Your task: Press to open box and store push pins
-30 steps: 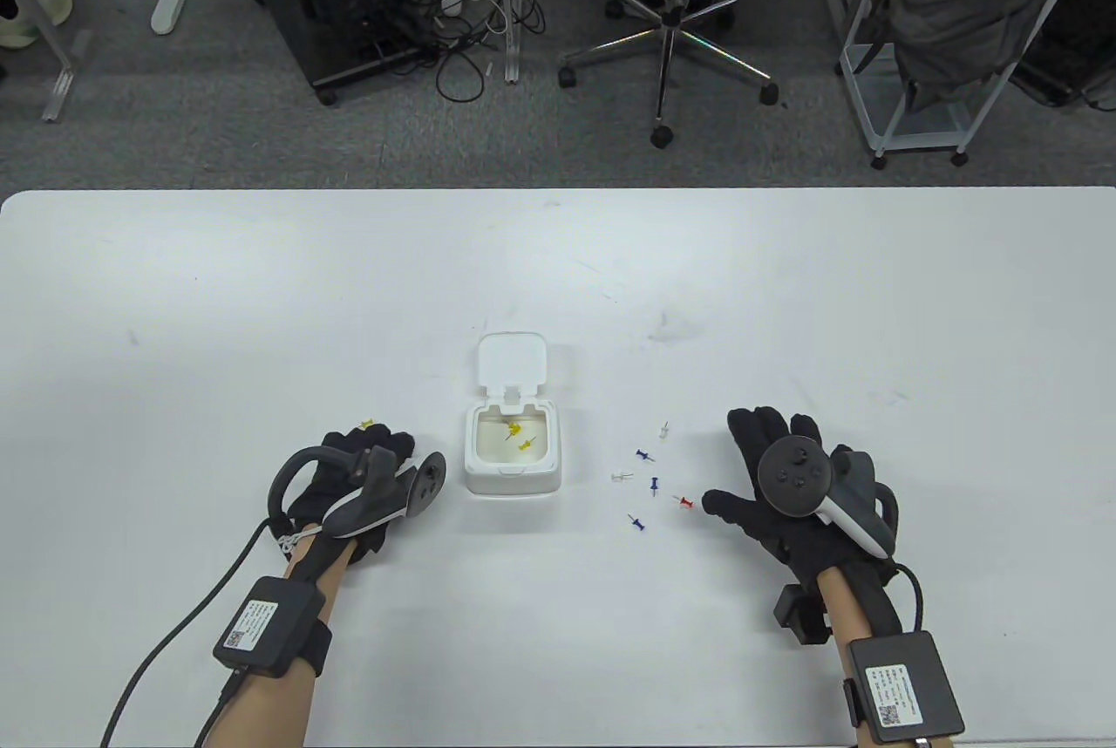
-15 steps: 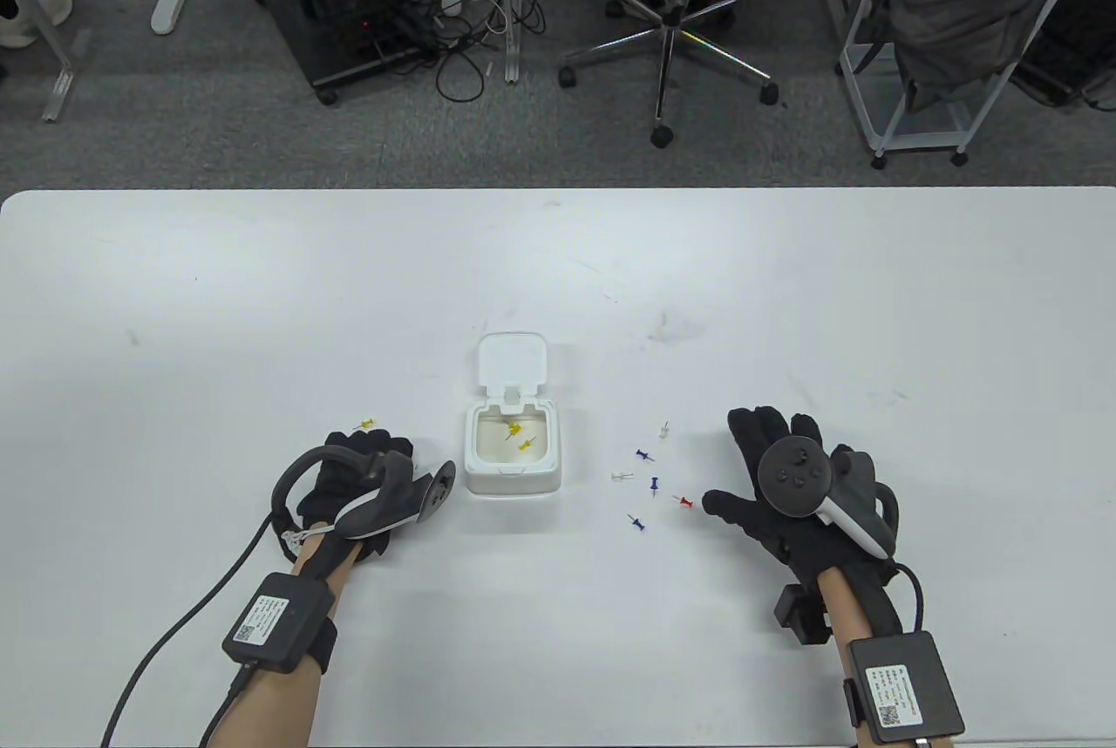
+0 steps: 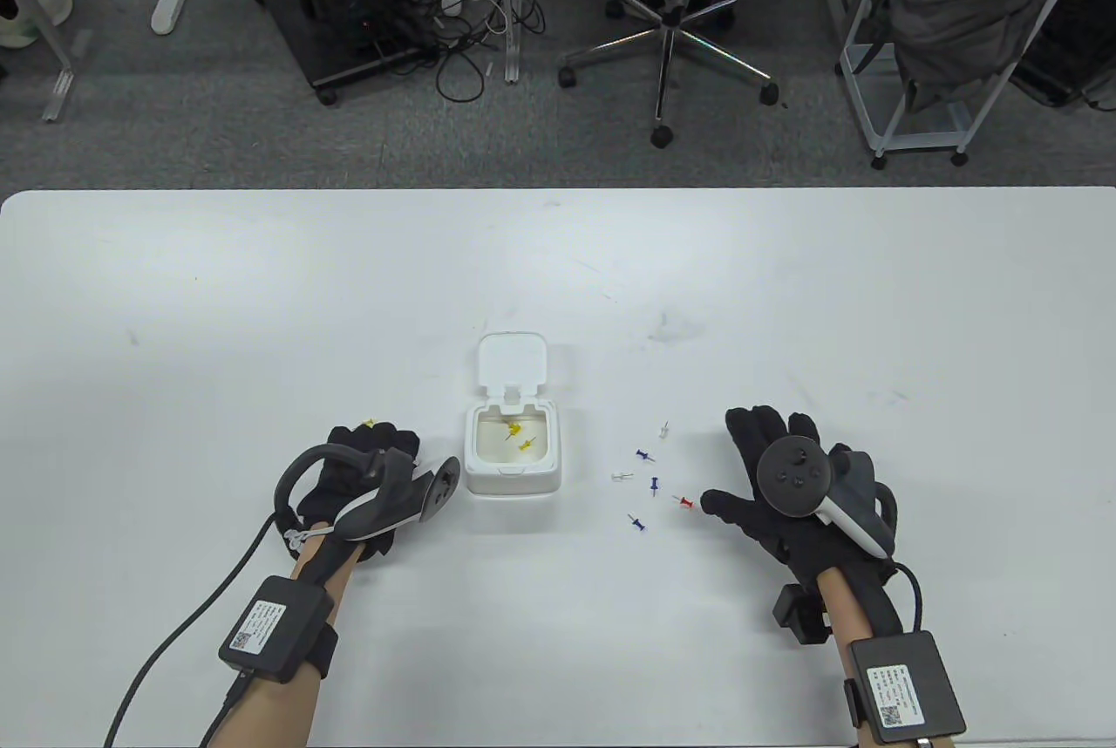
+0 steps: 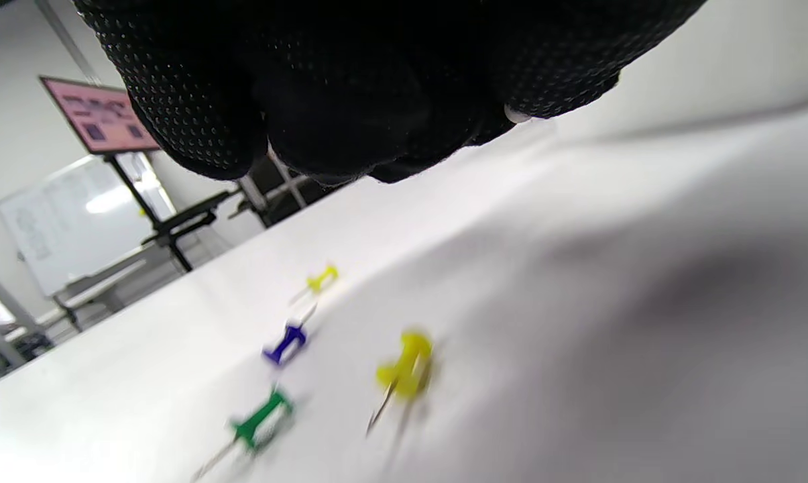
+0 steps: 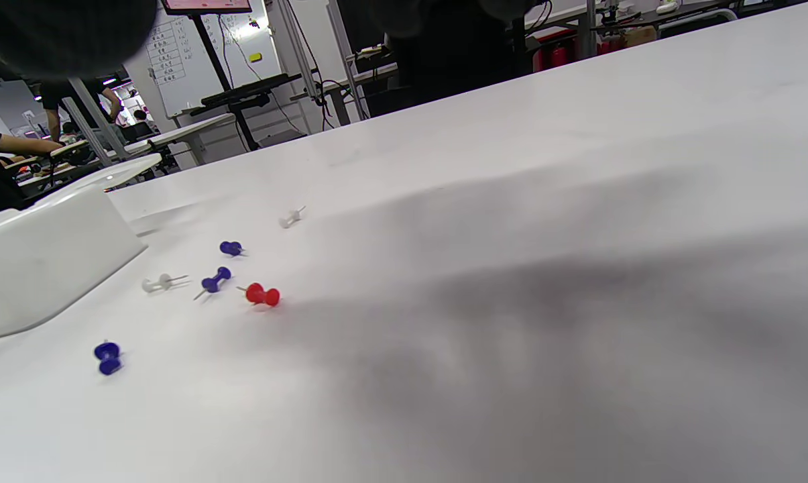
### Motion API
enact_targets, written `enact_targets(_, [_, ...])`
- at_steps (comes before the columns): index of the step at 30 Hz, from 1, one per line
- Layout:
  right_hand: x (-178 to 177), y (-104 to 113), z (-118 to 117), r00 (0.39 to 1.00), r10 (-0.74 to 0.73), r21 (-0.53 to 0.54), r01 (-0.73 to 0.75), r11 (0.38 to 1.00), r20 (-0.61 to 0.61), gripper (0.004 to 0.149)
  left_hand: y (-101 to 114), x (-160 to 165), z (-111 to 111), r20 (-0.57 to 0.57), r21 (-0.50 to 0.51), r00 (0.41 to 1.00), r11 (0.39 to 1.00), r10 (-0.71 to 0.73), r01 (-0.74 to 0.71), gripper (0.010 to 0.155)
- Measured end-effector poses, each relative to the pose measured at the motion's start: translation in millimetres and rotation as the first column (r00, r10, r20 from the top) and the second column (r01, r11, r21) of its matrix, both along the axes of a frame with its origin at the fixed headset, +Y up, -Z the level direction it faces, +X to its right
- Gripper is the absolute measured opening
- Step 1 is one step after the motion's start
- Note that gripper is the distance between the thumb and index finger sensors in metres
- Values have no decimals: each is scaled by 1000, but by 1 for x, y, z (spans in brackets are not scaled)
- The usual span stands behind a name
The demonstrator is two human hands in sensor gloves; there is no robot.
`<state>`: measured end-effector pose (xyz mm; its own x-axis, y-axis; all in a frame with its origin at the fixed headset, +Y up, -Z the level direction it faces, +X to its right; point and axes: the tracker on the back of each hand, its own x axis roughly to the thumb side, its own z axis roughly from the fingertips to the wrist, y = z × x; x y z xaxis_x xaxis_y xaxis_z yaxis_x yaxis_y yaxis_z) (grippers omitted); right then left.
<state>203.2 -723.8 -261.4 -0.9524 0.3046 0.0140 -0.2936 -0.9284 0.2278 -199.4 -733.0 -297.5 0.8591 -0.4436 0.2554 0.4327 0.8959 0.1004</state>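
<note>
The white box (image 3: 513,478) stands open at mid-table, lid (image 3: 513,360) tipped back, with two yellow pins (image 3: 516,434) inside. My left hand (image 3: 384,437) is just left of the box, fingers over a yellow pin (image 3: 370,425). In the left wrist view my bunched fingers (image 4: 350,100) hover above a yellow pin (image 4: 407,369), a blue pin (image 4: 286,342), a green pin (image 4: 259,416) and a farther yellow pin (image 4: 322,277). My right hand (image 3: 731,462) lies flat and empty, thumb beside a red pin (image 3: 686,503) (image 5: 263,295).
Blue pins (image 3: 645,456) (image 3: 654,484) (image 3: 637,522) and white pins (image 3: 664,431) (image 3: 621,476) lie loose between the box and my right hand. The box's side (image 5: 41,261) shows at the left of the right wrist view. An office chair (image 3: 667,24) stands beyond the table's far edge.
My left hand has moved forward and to the right, toward the box, and now covers most of the yellow pin. The right hand, box and loose pins have not moved.
</note>
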Motion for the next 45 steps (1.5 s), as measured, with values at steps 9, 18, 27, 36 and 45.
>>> enact_targets(9, [-1,-1,1,1000,6,-8,-6,1000,-7,90,24,34,-3,65,34,995,997,70,-72,42])
enact_targets(18, [0,-1,1,1000,4,-7,-4,1000,-7,90,29,68,-11,108,6,982,988,152,-154,42])
enact_targets(27, [0,-1,0,1000,4,-6,-4,1000,-3,90,26,84,-16,115,-10,983,990,141,-141,45])
enact_targets(36, [0,-1,0,1000,4,-9,-4,1000,-4,90,31,60,-16,59,-3,988,990,140,-140,48])
enact_targets(45, [0,-2,0,1000,6,-9,-6,1000,-6,90,30,11,-5,-13,2,995,995,100,-100,49])
